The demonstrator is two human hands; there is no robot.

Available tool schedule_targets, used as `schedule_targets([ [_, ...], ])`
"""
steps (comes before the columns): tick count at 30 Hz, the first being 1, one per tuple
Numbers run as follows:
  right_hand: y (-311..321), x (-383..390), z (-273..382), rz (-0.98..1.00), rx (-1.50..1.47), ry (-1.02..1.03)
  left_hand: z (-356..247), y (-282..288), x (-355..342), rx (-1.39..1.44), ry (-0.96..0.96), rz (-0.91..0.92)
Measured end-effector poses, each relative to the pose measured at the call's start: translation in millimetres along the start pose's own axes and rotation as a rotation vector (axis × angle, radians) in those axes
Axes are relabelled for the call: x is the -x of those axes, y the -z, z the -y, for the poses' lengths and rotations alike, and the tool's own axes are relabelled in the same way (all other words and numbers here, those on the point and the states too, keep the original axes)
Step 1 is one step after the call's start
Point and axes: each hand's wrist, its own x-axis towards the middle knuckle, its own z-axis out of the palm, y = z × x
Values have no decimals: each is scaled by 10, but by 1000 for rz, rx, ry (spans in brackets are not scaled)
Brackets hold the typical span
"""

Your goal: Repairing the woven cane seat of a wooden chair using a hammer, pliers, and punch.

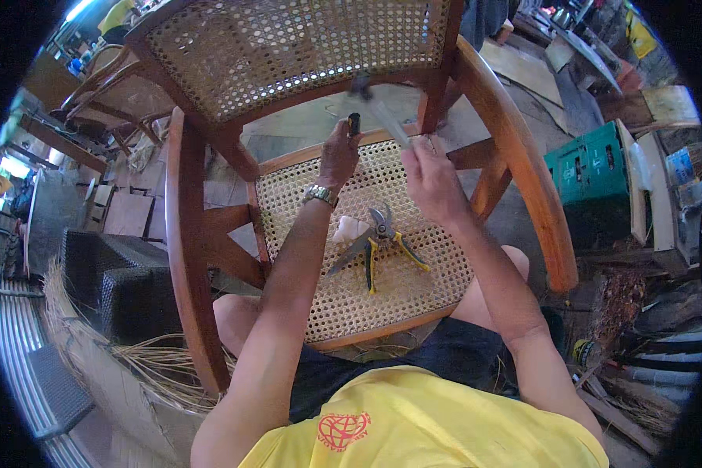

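a single fisheye view, the left of a head-worn pair, looks from above the yellow t-shirt (444, 417) steeply down and forward over the hands (435, 183), close enough that both forearms (295, 265) show at length below them. the cane-seated wooden armchair (378, 175) frames the hands; its woven backrest (312, 54) stands beyond them, cut by the upper edge. the wide lens takes in floor well out to either side of the hands.

Cluttered on both sides, with a green crate (589, 183) at right, a pale flat board (520, 69) at upper right and dark woven furniture (139, 303) at left. Furnished farther back with a curved wooden chair (139, 92); lit at upper left by a bright white strip (78, 9).
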Motion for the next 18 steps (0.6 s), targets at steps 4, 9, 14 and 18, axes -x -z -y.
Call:
schedule_targets([
  [4,-64,14,18,296,78,-220,-16,18,10,3,-110,-43],
  [9,-212,57,-22,6,40,-15,-18,20,43,45,-59,-38],
  [14,-80,-110,91,209,187,-190,35,-36,78,81,-38,-42],
  [18,432,-648,138,411,286,-154,24,-72,35,68,-48,-93],
])
